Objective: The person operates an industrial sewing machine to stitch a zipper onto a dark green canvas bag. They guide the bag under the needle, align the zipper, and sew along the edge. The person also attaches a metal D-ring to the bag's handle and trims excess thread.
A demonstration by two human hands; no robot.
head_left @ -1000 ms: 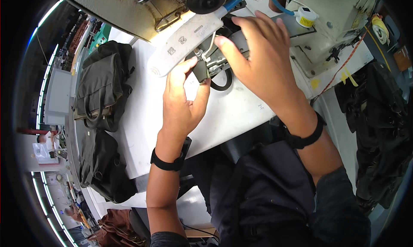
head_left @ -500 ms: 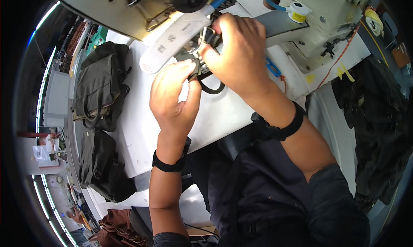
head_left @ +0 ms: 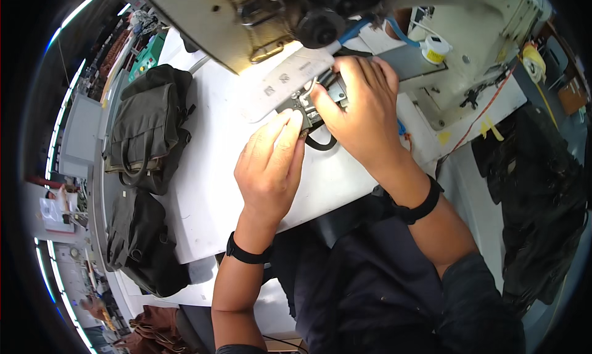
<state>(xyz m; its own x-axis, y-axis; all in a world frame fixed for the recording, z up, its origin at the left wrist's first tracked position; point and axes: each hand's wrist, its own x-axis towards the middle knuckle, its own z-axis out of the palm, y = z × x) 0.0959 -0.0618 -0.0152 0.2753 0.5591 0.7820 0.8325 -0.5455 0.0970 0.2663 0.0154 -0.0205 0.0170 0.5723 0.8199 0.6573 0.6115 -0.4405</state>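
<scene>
In the head view, my left hand (head_left: 270, 164) pinches the near end of a dark strap (head_left: 302, 121) between thumb and fingers, close to the metal presser foot (head_left: 308, 99) of a sewing machine (head_left: 394, 3). A black loop (head_left: 322, 146) hangs below that end over the white table. My right hand (head_left: 364, 107) is curled beside the foot from the right. Its thumb points at the foot, and its fingertips reach behind; what they grip is hidden. A long white cover (head_left: 280, 86) slants above the fingertips.
Two dark bags, one farther (head_left: 148, 117) and one nearer (head_left: 142, 243), lie along the left side of the white table (head_left: 206, 187). A small white container (head_left: 435, 48) stands on the machine. Dark material (head_left: 536, 200) hangs at the right, and brown material (head_left: 154, 329) lies lower left.
In the picture, both hands, the strap and the machine have shifted right and down together as the view moved. The left fingers now lie straighter over the strap end.
</scene>
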